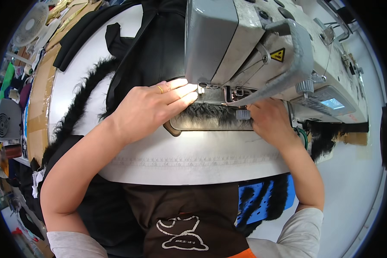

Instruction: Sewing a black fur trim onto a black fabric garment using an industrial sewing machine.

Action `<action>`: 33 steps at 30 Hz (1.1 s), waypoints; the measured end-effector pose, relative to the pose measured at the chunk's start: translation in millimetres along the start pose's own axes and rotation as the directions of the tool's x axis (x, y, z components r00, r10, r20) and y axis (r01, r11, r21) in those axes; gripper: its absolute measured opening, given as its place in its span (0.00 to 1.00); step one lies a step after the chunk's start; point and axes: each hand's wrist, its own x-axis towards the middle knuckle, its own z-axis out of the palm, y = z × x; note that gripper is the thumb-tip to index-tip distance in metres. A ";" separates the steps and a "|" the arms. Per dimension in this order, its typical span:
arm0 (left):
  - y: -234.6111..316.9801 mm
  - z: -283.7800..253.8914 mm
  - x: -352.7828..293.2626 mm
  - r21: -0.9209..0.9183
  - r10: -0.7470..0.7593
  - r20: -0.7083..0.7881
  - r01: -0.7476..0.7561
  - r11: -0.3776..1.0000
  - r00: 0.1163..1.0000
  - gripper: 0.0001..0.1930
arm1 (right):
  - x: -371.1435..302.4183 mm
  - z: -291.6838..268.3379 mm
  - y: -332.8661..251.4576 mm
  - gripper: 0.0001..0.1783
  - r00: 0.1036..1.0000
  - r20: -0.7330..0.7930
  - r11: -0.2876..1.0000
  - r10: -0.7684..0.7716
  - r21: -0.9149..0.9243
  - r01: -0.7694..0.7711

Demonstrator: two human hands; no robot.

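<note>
My left hand (pixel 148 107) lies flat with its fingers stretched out over smooth black fabric (pixel 161 53), the fingertips close to the needle area of a grey-white sewing machine (pixel 213 38). Below those fingertips, a strip of black fur trim (pixel 210 112) runs along the machine's metal bed. To the right of the needle area, my right hand (pixel 273 120) is beside a ridged grey knob (pixel 243 114). The machine's guard (pixel 294 56) hides part of its fingers, so whatever they touch cannot be made out.
A white table (pixel 193 165) with a printed ruler curves around the machine. Longer black fur trim (pixel 79 103) trails down on the left. A small lit screen (pixel 332 103) is on the machine's right. A blue perforated basket (pixel 253 206) holding fur strips sits below the table; a fan (pixel 32 25) stands far left.
</note>
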 end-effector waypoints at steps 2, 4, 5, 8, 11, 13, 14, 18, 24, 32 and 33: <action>-0.8 0.7 0.0 -0.009 0.009 -0.024 -0.009 1.000 1.000 0.22 | 0.0 -1.0 -0.2 0.33 1.000 -0.016 1.000 -0.006 0.012 0.007; -1.1 0.5 0.2 -0.019 0.017 -0.047 -0.018 1.000 0.999 0.22 | -0.4 -1.9 0.2 0.34 1.000 -0.007 0.999 0.010 0.041 -0.009; -1.2 -0.8 0.5 -0.021 0.008 -0.030 -0.009 1.000 1.000 0.22 | -0.9 -1.7 0.4 0.34 1.000 -0.004 0.999 0.006 0.039 -0.006; -1.1 -1.5 0.3 -0.028 -0.007 -0.015 0.006 1.000 1.000 0.22 | -0.3 -0.4 -0.1 0.34 1.000 0.015 1.000 0.025 0.008 -0.025; 0.1 0.5 0.6 -0.038 -0.009 -0.040 0.007 0.999 0.999 0.22 | 2.2 -3.6 -1.5 0.32 0.992 0.096 0.996 0.087 -0.027 -0.085; 0.8 2.1 1.5 -0.041 -0.010 -0.062 0.007 0.999 0.998 0.21 | 3.4 -3.4 -1.6 0.30 0.979 0.146 0.990 0.142 -0.034 -0.138; 0.7 2.4 2.4 -0.037 -0.007 -0.075 0.005 0.999 0.997 0.21 | 3.1 -2.3 -0.8 0.30 0.980 0.144 0.990 0.139 -0.035 -0.135; 1.7 1.8 8.6 -0.004 -0.011 -0.195 0.011 1.000 0.981 0.17 | 3.5 1.4 0.8 0.27 0.983 0.112 0.990 0.143 -0.023 -0.141; 0.5 2.6 2.6 -0.021 -0.051 -0.047 0.050 0.999 0.998 0.22 | 2.1 3.7 4.0 0.27 0.980 0.128 0.988 0.154 0.008 -0.156; -0.2 6.0 2.8 -0.034 -0.062 -0.065 0.060 0.998 0.996 0.23 | 4.3 1.3 5.6 0.30 0.995 0.059 0.991 0.083 0.096 -0.088; 0.1 7.8 2.0 -0.053 -0.067 -0.064 0.064 0.997 0.996 0.23 | 4.0 1.4 6.2 0.31 0.998 0.040 0.992 0.048 0.114 -0.052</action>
